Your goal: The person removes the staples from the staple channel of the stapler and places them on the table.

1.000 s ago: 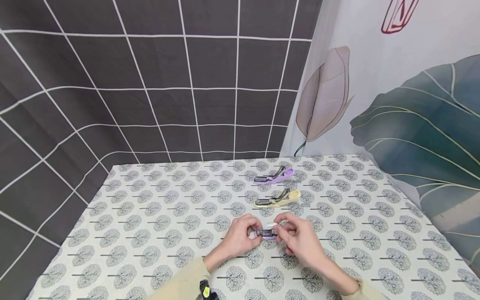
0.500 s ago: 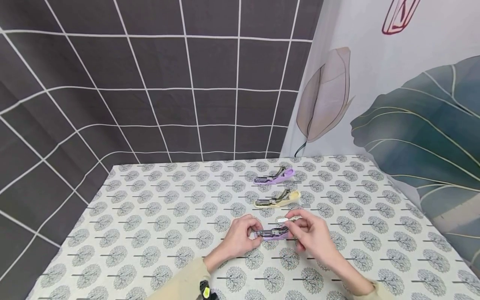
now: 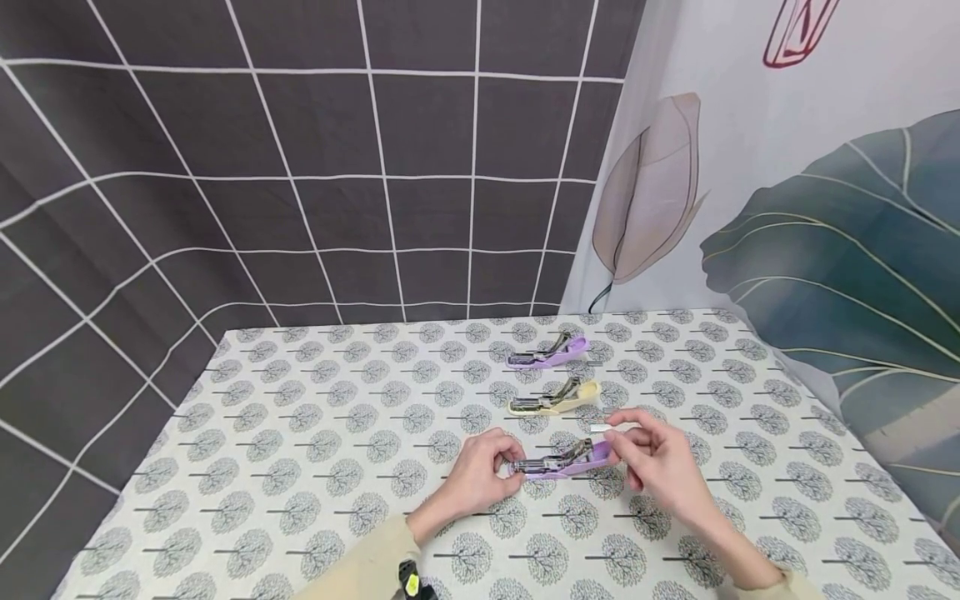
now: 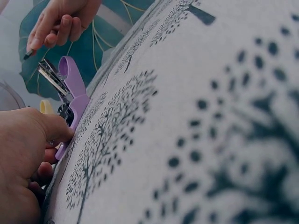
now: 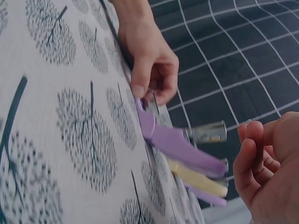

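A purple stapler (image 3: 600,455) lies on the patterned cloth, its metal inner parts exposed and its top raised at the right end. My left hand (image 3: 480,473) holds the stapler's left end between thumb and fingers; the left wrist view shows the thumb at its base (image 4: 77,98). My right hand (image 3: 663,467) is just right of the stapler, pinching a small silvery strip (image 3: 601,427), which looks like staples, between thumb and index finger. In the right wrist view, my right hand (image 5: 271,163) is apart from the stapler, and its fingers mostly hide the strip.
Behind the near stapler, a yellow stapler (image 3: 558,402) and another purple stapler (image 3: 551,356) lie in a similar opened state. A small grey strip (image 3: 611,410) lies beside the yellow one, and another strip (image 3: 595,363) beside the far one. A dark gridded curtain (image 3: 420,208) hangs behind.
My right hand has moved right along the stapler with the small strip, uncovering its middle and right end. My left hand stays on the left end.
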`<state>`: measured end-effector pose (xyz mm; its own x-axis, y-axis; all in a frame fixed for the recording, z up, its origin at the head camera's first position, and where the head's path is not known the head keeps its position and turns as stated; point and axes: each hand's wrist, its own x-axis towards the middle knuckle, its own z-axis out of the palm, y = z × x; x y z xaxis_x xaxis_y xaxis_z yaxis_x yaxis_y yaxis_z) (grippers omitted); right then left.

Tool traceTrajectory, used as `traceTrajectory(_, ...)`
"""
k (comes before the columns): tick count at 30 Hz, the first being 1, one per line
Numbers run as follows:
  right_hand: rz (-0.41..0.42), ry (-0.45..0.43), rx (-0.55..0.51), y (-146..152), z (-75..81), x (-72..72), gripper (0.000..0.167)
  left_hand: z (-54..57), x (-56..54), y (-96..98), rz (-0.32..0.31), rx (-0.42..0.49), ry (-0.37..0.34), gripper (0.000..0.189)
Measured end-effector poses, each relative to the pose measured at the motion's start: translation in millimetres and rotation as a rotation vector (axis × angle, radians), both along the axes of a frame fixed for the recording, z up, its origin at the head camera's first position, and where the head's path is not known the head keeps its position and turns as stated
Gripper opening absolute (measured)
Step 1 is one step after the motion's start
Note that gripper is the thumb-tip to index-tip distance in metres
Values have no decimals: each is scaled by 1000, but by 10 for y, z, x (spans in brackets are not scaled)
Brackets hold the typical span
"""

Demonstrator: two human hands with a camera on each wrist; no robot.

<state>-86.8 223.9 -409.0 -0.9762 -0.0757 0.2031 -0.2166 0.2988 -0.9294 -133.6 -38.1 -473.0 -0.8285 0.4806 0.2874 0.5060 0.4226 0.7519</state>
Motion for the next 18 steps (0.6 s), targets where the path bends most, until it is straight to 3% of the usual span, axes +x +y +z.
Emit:
traceTrajectory(7,-55,27,66,186,-45,-46,21,-7,1,3,0,3,7,21)
traceTrajectory(18,-106,-81,101,369,-171,-59,23,-18,-6,2,-4,12,7,21)
